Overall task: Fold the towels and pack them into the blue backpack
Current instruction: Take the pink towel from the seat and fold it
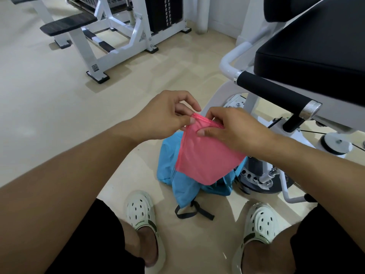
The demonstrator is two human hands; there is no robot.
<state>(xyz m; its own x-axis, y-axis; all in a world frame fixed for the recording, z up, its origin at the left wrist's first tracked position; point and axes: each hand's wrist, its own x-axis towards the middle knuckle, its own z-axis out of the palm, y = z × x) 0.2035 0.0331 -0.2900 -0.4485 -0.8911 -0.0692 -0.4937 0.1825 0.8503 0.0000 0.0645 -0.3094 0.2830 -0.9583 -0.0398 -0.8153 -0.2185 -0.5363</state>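
a qr code sticker (95,67) sits on the white machine frame (98,62); shoe lettering illegible.

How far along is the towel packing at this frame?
Early to midway. Done: the pink towel looks folded at least once. In hand: the left hand and right hand pinch its top edge above the blue backpack on the floor. Left: packing it; the backpack's contents are hidden.

Location: a gym. Evidence: a white steel-framed weight machine (126,36) carrying a black plate stack (164,12), a black padded seat (316,48) with a foam-covered roller bar (274,91), all standing on beige tile flooring (49,99)
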